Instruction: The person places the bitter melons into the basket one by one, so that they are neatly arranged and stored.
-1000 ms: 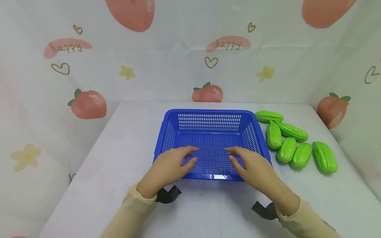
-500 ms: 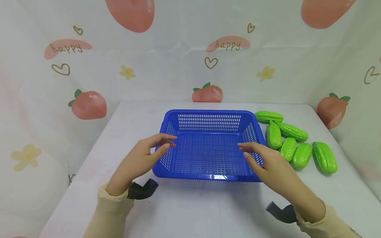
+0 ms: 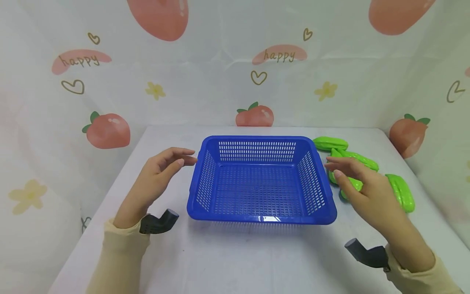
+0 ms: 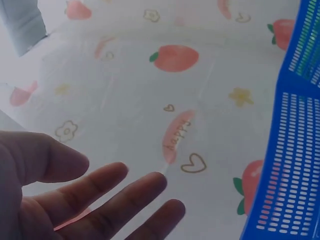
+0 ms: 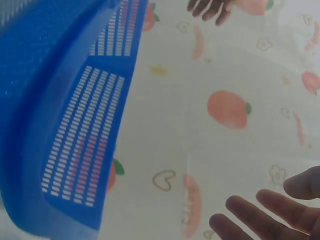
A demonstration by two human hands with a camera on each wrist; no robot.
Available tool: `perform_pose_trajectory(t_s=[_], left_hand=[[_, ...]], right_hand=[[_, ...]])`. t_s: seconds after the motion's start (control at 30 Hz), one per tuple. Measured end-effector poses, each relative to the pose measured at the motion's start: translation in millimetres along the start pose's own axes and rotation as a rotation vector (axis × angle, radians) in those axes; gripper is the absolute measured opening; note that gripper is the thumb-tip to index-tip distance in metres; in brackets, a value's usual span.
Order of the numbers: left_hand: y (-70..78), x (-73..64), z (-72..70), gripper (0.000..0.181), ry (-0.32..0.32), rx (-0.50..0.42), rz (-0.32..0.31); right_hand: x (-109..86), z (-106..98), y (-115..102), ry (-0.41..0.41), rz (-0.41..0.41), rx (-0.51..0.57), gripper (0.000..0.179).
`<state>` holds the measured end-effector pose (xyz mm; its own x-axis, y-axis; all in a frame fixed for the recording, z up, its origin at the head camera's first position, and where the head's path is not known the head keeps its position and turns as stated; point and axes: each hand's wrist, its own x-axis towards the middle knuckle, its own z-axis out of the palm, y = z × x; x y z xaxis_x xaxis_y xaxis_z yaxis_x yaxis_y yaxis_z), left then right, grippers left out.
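Right hand [image 3: 367, 190] and left hand [image 3: 152, 179] flank the blue rectangular perforated plastic basket [image 3: 257, 190], fingers loosely spread, holding nothing. Glossy green ridged gourds [image 3: 360, 159] right of basket. Likely pre-grip; next move calls for curling fingers round gourd or basket.

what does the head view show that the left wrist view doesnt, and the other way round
Only the head view: the right hand, beige sleeves and the floor of the blue basket.
Only the left wrist view: a grey shape at upper left.
Both: the left hand, the basket's slotted sides and fruit-printed cloth. Green vegetables are plain in the head view; green behind the other's slots may be them.
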<state>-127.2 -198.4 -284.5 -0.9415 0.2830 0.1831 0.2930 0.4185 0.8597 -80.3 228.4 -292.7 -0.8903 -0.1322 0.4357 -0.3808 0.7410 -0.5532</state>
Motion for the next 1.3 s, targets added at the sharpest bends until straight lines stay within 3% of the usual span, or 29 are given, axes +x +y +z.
perform_pose_trajectory(t_s=[0.3, 0.47, 0.67, 0.9, 1.3], left_hand=[[-20.5, 15.9, -7.7, 0.036, 0.059, -0.069, 0.042], [-31.1, 21.3, -7.9, 0.041, 0.063, -0.033, -0.043], [-40.8, 24.7, -8.6, 0.049, 0.035, -0.008, -0.122], [-51.8, 26.1, -8.0, 0.052, 0.036, -0.038, -0.182], [-69.3, 27.5, -0.3, 0.055, 0.000, -0.072, -0.226]], right_hand=[[4.6, -13.4, 28.6, 0.094, 0.031, 0.070, 0.030], [4.5, -14.4, 45.7, 0.112, 0.069, 0.126, 0.034], [1.4, -11.1, 64.8, 0.151, 0.037, 0.191, 0.041], [-4.8, -3.3, 82.0, 0.208, 0.029, 0.257, 0.046], [-13.8, 13.1, 109.8, 0.249, 0.063, 0.242, 0.045]])
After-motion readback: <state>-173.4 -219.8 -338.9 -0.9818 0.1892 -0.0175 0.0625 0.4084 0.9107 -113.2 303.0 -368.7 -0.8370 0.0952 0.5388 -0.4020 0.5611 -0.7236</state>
